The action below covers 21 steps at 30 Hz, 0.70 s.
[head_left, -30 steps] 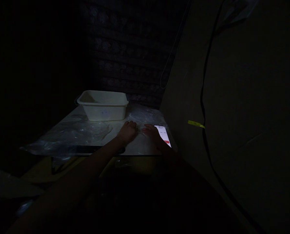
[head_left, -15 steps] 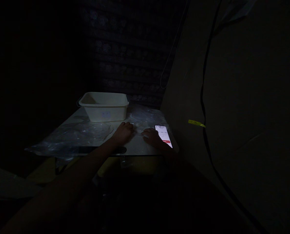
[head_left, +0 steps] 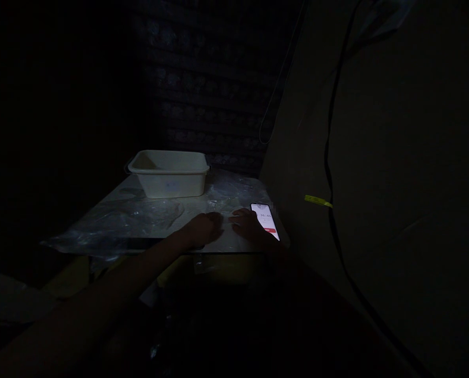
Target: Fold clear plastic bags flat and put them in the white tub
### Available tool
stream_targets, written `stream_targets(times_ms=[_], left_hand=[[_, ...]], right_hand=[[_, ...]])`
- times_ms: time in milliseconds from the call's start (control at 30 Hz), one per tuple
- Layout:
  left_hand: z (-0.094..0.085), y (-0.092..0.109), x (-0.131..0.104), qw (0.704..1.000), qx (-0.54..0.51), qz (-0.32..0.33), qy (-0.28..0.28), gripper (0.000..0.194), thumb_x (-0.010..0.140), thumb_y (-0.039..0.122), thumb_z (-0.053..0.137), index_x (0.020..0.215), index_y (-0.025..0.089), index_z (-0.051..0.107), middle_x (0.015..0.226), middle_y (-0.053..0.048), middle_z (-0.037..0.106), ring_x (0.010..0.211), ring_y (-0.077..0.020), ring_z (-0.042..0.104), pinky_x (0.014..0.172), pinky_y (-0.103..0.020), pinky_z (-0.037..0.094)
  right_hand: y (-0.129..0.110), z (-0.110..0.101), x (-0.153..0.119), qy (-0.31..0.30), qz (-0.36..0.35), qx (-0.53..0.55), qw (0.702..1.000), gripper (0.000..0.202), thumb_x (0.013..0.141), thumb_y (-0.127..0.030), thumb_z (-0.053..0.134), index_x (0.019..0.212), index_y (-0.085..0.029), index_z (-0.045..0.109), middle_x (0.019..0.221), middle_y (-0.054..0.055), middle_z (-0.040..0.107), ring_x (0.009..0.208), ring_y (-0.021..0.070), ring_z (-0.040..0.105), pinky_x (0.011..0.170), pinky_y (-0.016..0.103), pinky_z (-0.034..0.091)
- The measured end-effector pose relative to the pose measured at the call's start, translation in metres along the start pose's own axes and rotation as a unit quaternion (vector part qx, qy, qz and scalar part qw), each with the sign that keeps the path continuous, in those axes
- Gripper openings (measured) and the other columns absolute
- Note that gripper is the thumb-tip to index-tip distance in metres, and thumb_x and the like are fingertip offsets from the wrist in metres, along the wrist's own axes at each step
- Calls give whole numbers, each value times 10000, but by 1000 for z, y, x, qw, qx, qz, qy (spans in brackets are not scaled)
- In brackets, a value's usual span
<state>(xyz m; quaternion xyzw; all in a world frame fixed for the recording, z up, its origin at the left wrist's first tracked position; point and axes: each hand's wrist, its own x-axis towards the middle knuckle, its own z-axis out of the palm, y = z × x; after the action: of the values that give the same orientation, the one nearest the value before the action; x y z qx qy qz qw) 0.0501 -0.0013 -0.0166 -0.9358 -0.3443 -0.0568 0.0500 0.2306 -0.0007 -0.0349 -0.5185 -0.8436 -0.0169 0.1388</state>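
In dim light, my left hand is over the front of a white tabletop, its fingers curled in. Anything in its grip is too dark to make out. Close by on the right, my right hand lies with fingers stretched toward the left, over what looks like thin clear plastic. A small gap separates the two hands. Beside the right hand rests a lit phone showing a timer and a red button; the hand covers part of its left edge.
A white rectangular tub stands at the back left of the tabletop. Clear plastic sheeting spreads over the left side and hangs past the edge. On the right wall runs a black cable with a yellow tag.
My left hand has moved down toward the table's front edge and slightly right, away from the tub. My right hand stays almost in place beside the phone.
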Motion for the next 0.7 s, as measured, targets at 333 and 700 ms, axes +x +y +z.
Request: stream_targets(times_ms=[333,700], left_hand=[[6,10,-9,998,25,-15,-51,531,791,444,173,1100,68,385,1165,-206,390,1072,-254,350,822,-403,243],[-1,10,-4,999,-20,-35,-30,466,798,431,153,1077,166,416,1068,-122,487,972,-232,437,786,-418,263]], right_hand=[[-7,-9,1,-22,-2,-39,999,270,678,-235,395,874,-241,579,1069,33,506,1003,197,373,790,380,232],[-7,-8,-1,-27,16,-81,996,272,720,-249,344,846,-264,584,1076,2,497,1004,188,348,825,391,155]])
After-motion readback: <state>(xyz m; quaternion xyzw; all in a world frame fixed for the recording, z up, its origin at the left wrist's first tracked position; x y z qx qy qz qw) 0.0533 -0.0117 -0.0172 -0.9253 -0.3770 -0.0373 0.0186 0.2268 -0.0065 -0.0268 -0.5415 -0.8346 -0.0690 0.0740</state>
